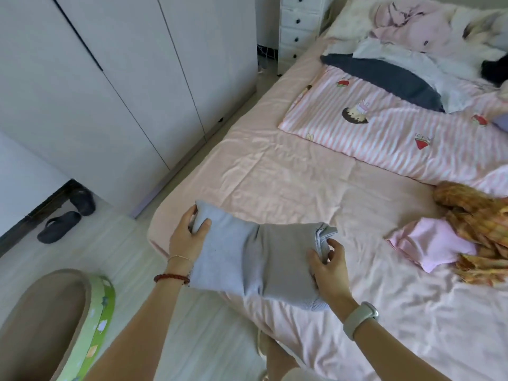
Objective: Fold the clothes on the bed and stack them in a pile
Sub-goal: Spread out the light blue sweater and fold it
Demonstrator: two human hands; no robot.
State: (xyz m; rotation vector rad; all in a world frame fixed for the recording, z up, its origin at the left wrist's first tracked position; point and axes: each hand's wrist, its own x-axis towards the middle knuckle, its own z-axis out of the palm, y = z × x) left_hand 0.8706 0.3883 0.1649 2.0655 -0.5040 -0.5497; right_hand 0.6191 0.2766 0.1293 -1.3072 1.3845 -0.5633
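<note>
A folded light grey garment [255, 259] is held over the near left corner of the pink bed [288, 182]. My left hand [187, 237] grips its left end, thumb on top. Its right end, by the ribbed hem, is gripped in my right hand [328, 270]. A small pink garment [431, 243] lies crumpled to the right, touching an orange plaid garment [478, 226]. At the far end of the bed lie a dark blue garment [390, 78], white cloth [406, 59] and a pale pink garment [412, 26].
A pink striped quilt [390, 133] covers the far right of the bed. White wardrobe doors [110, 78] line the left, a white drawer unit [299, 26] stands beyond. Dark slippers [66, 218] and a green-rimmed cushion [90, 325] lie on the floor.
</note>
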